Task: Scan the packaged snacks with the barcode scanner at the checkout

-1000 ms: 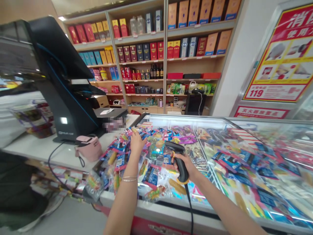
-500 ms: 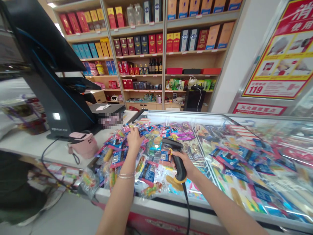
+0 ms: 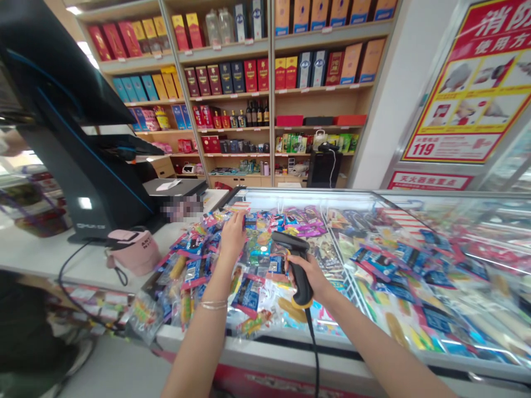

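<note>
In my right hand (image 3: 306,272) I grip a black and yellow barcode scanner (image 3: 301,282), its head pointing left over the wrapped goods and its cable hanging down. My left hand (image 3: 233,235), with bracelets at the wrist, reaches to the far part of the pile. Its fingers are closed at a blue and pink snack packet (image 3: 250,220); the fingertips are partly hidden. Around both hands lie many snack packets (image 3: 248,293) in blue, pink and clear wrapping, heaped on the glass-topped chest freezer (image 3: 265,345). Below the scanner is a clear-wrapped brown item (image 3: 291,309).
To the left, a black point-of-sale terminal (image 3: 99,166) stands on a white counter (image 3: 25,251), beside a pink cup-shaped bag (image 3: 135,251). More packets (image 3: 406,265) lie to the right. Behind are shelves of boxes and bottles (image 3: 232,94). A dark-clothed leg (image 3: 29,331) shows at lower left.
My left hand has moved slightly right and its fingers have closed at a packet. The scanner stays in my right hand, almost unmoved. The view has shifted a little.
</note>
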`<state>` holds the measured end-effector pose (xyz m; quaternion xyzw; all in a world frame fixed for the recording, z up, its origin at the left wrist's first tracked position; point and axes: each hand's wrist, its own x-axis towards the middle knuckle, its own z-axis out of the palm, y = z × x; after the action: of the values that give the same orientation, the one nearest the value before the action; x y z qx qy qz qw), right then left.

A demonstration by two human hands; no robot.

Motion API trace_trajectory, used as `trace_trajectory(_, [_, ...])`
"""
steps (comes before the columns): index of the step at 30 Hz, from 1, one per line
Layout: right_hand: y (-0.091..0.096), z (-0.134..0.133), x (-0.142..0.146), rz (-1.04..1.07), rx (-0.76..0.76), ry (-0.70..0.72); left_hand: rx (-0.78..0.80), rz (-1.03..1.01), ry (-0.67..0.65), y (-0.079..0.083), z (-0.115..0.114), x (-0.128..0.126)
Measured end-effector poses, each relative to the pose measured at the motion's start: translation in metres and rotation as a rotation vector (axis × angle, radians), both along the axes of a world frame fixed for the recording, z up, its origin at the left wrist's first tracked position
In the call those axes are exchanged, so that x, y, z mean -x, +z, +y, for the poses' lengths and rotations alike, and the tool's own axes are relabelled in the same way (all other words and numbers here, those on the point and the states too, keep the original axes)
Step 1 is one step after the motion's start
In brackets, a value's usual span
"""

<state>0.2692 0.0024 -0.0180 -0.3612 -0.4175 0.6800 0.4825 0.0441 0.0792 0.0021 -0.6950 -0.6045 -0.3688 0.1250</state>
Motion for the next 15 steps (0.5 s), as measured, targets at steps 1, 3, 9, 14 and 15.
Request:
trace_trajectory(1, [0.001,0.0,-0.001,-0.006,-0.003,-0.003,0.005,0.018,-0.018,0.0,0.0,-0.002])
trace_trajectory(3, [0.004,0.0,-0.003,-0.01,-0.009,-0.017,0.004,0.042,-0.056,0.0,0.0,-0.006])
trace_trajectory(9, [0.006,0.004,-0.009,-0.002,0.024,-0.034,-0.034,0.061,-0.139,-0.004,0.001,-0.015])
trace_trajectory(14, [0.005,0.004,-0.007,0.019,0.035,-0.036,-0.047,0.025,-0.208,-0.005,0.001,-0.017])
trace_trajectory(15, [0.006,0.004,-0.007,0.021,0.035,-0.037,-0.045,0.013,-0.224,-0.005,0.001,-0.017])
